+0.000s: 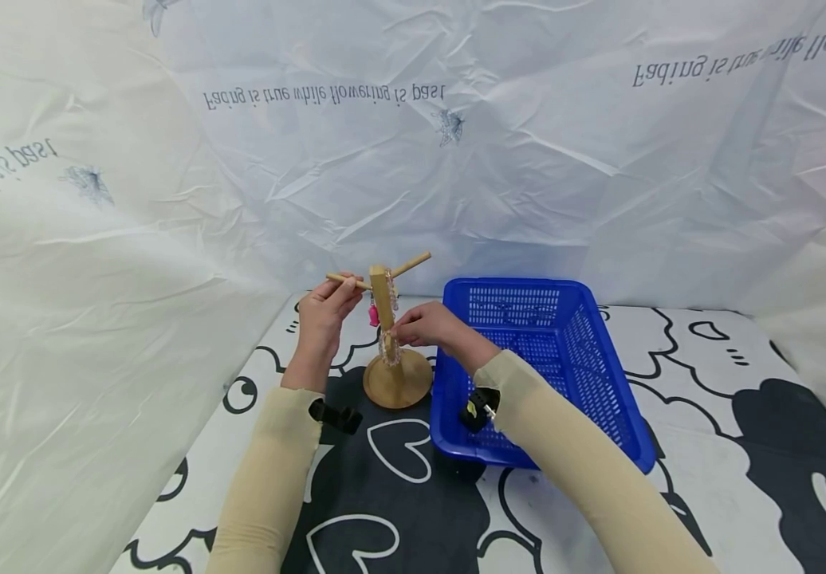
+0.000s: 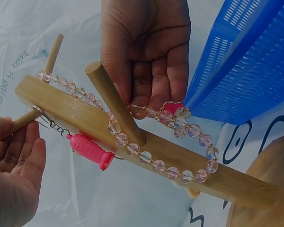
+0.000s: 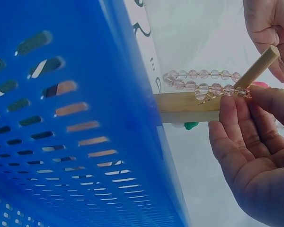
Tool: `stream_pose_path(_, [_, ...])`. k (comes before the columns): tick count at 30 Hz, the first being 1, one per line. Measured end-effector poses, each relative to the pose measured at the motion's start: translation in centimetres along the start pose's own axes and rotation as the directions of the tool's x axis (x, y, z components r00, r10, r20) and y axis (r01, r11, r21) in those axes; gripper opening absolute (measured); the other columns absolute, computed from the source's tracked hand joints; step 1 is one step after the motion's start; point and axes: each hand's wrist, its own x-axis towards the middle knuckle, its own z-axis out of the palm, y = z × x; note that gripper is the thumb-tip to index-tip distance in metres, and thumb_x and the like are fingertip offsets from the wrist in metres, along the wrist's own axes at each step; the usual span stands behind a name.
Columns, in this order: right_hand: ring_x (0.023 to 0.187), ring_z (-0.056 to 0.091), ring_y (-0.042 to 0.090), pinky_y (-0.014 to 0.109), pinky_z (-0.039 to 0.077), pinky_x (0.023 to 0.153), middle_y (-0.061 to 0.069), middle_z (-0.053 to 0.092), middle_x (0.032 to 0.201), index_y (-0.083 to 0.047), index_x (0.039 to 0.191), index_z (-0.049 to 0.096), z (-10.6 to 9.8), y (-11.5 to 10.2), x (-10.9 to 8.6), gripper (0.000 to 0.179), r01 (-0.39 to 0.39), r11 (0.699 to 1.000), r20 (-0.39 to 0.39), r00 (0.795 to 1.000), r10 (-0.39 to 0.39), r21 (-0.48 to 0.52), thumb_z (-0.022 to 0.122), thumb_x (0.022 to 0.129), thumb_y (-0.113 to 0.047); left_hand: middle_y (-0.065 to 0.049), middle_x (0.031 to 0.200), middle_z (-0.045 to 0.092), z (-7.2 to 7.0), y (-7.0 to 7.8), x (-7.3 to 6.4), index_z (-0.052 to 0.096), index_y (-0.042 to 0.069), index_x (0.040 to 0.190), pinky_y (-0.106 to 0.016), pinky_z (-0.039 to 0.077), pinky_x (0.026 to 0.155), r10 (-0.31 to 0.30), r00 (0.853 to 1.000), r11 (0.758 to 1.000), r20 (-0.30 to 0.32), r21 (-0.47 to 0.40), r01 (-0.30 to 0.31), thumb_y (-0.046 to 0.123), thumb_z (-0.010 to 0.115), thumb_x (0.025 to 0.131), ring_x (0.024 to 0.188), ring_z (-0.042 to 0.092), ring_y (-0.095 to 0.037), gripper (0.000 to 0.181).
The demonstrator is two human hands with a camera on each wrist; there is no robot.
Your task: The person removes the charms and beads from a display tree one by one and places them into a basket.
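Observation:
A wooden peg stand (image 1: 382, 299) rises from a round base (image 1: 399, 383). My left hand (image 1: 322, 323) pinches its upper left peg near the post. From that peg, close beside the fingers, hangs a pink keychain (image 2: 87, 149) on a metal ring and chain. A pink and clear beaded bracelet (image 2: 173, 172) loops around the short front peg (image 2: 116, 101). My right hand (image 1: 430, 325) pinches the bracelet's beads beside this peg, close to a pink and white charm (image 2: 173, 109). Another beaded bracelet (image 2: 72, 88) hangs higher up, at the opposite upper peg.
A blue perforated basket (image 1: 599, 375) stands just right of the stand, under my right forearm. A small green item (image 3: 191, 126) shows behind the post. White plastic sheeting (image 1: 413, 183) rises behind and at the left. A black and white patterned cloth (image 1: 384, 494) covers the table.

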Motion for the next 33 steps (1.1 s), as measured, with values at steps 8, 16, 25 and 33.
stream_pose_path(8, [0.109,0.074,0.028,0.040,0.061,0.102,0.016,0.077,0.115,-0.003,0.111,0.076,0.02,0.12,-0.07,0.024,0.004,1.000,-0.002,1.000,-0.004,-0.009,0.072,0.097,-0.022,0.013,0.087,0.074,0.04,-0.19,0.13,0.058,-0.013,0.128,-0.018,0.062,0.089,-0.005,1.000,1.000,-0.007,-0.019,0.005,0.006,0.061,0.102,0.088,0.074,-0.001,0.032])
stream_pose_path(16, [0.107,0.073,0.027,0.040,0.061,0.102,0.014,0.077,0.113,-0.003,0.108,0.077,-0.12,0.41,-0.33,0.021,0.026,1.000,0.011,1.000,-0.026,-0.014,0.070,0.097,-0.020,0.014,0.088,0.073,0.06,-0.25,0.00,0.058,-0.013,0.130,-0.022,0.060,0.097,0.003,1.000,1.000,-0.005,0.016,-0.003,0.007,0.060,0.103,0.090,0.073,0.000,0.033])
stream_pose_path(25, [0.113,0.070,0.034,0.038,0.062,0.099,0.015,0.077,0.113,-0.001,0.109,0.077,-0.23,0.69,-0.59,0.021,0.050,0.999,0.039,0.998,-0.050,0.015,0.071,0.097,-0.018,0.014,0.089,0.073,0.09,-0.41,0.10,0.058,-0.013,0.129,-0.022,0.059,0.098,0.010,1.000,1.000,-0.003,0.021,-0.010,0.007,0.060,0.103,0.090,0.073,0.001,0.033])
stream_pose_path(33, [0.113,0.070,0.034,0.039,0.061,0.101,0.014,0.076,0.113,-0.001,0.107,0.077,-0.32,0.76,-0.69,0.019,0.085,0.996,0.069,0.994,-0.086,0.017,0.071,0.097,-0.016,0.014,0.089,0.073,0.05,-0.37,0.13,0.062,-0.008,0.126,-0.022,0.060,0.096,0.003,1.000,1.000,-0.014,0.020,-0.003,0.008,0.061,0.102,0.090,0.074,0.000,0.028])
